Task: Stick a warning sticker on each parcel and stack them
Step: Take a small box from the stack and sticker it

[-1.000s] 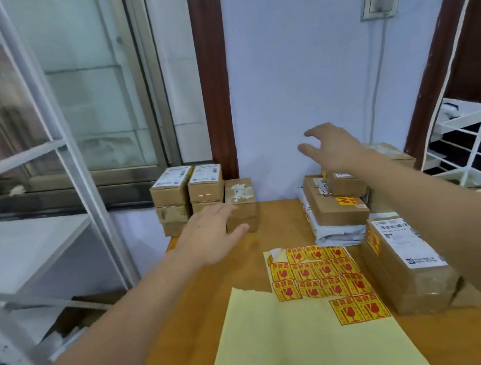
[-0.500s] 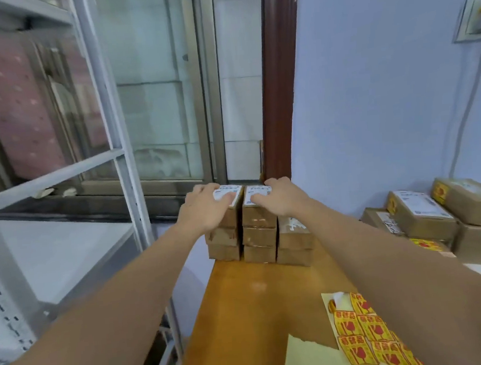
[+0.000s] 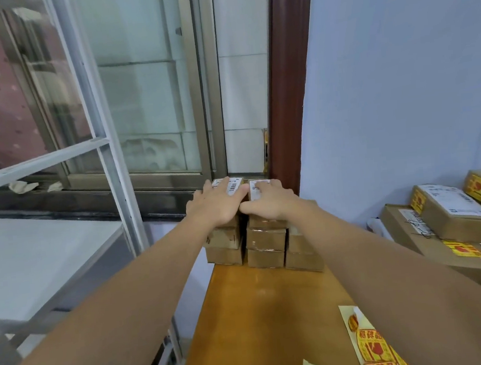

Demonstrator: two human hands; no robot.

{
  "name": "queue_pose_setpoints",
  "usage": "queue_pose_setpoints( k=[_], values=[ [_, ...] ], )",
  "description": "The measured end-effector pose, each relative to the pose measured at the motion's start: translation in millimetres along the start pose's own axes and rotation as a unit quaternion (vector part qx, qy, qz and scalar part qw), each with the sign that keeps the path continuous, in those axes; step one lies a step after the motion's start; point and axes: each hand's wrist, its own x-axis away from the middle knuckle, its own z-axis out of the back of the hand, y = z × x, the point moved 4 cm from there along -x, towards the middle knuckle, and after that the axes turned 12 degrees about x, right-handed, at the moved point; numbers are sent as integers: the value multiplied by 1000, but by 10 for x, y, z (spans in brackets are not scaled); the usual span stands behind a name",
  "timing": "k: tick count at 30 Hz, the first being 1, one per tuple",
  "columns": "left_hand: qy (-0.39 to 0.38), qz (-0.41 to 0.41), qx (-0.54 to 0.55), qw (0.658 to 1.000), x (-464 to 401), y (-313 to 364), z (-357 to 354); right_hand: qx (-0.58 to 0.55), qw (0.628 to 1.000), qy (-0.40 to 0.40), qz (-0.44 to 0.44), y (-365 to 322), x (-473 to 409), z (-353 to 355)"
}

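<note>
I see my left hand point(image 3: 217, 203) lying palm down, fingers straight and spread, on the top left box point(image 3: 228, 187). My right hand point(image 3: 267, 201) rests on the top box beside it point(image 3: 255, 186), fingers slightly bent over the white label; whether it grips I cannot tell. Both arms reach straight forward. The boxes are small brown cardboard blocks, taped, stacked in columns at the far end of the wooden table point(image 3: 253, 312), long axes pointing away from me. The yellow sticker sheet point(image 3: 373, 351) lies near right.
</note>
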Motion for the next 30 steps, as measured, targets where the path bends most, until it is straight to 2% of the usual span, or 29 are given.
queue_pose_setpoints(
  k=[4, 8, 14, 20, 30],
  values=[
    [-7, 0, -29, 1000, -2, -47, -34, 94, 993, 70, -15, 5, -44, -140],
    [-9, -1, -57, 998, -7, -34, -67, 113, 988, 104, -13, 26, -50, -174],
    [20, -9, -46, 999, 104, 37, -31, 89, 988, 128, -15, 46, 39, -109],
    [68, -65, -49, 994, 390, 118, 284, 68, 978, 194, 13, 80, 389, 212],
    [102, -97, -5, 990, 1617, 193, 799, 53, 974, 215, 40, 106, 1659, 441]
  ],
)
